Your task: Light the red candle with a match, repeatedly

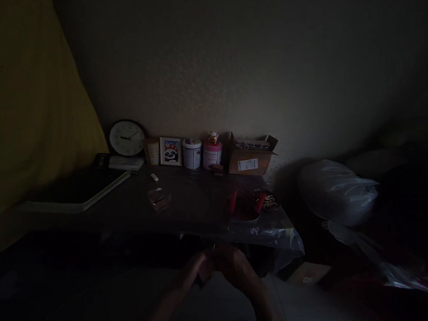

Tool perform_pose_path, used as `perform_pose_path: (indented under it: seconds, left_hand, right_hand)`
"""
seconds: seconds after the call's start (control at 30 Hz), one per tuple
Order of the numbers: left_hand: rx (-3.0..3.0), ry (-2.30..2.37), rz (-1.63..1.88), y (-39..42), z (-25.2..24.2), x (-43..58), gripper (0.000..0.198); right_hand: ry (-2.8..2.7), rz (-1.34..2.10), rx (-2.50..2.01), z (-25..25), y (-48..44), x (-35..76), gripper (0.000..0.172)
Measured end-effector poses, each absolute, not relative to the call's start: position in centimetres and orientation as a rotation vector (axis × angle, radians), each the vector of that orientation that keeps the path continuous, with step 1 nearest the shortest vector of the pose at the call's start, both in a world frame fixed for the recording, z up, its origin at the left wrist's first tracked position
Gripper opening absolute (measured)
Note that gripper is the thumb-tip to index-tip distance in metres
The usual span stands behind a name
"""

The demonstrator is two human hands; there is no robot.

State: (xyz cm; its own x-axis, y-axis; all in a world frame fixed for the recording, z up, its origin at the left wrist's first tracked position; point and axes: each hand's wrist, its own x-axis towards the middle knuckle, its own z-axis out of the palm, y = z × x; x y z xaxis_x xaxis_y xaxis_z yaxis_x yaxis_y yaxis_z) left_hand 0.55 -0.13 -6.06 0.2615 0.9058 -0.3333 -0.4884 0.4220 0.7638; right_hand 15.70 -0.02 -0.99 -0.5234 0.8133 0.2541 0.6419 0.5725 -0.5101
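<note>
The room is very dim. My left hand (193,271) and my right hand (237,270) meet low in the middle, below the front edge of a dark desk (195,213). Their fingers are curled together around something small that I cannot make out. Both forearms rise from the bottom edge. On the desk beyond them lie a small packet (157,198), a red-handled thing (245,204) and a round dish of small pieces (269,200).
Along the wall stand a clock (126,138), a framed panda picture (170,151), a white tub (191,153), a pink tub (212,154) and an open cardboard box (251,156). A dark pad (80,188) lies left. A plastic-wrapped bundle (336,188) sits right. Yellow fabric (27,108) hangs left.
</note>
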Motion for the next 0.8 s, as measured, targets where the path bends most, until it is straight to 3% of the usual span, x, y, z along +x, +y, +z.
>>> perform_pose_path:
  seconds: [0.37,0.8]
  left_hand:
    - [0.753,0.874,1.092,-0.53,-5.08,-0.14,0.012]
    - [0.750,0.808,1.171,-0.34,-5.86,0.13,0.029]
  right_hand:
    - [-2.371,0.424,-1.139,-0.37,-0.20,15.49,0.016]
    - [-2.309,0.467,-1.138,-0.59,-0.08,15.89,0.020]
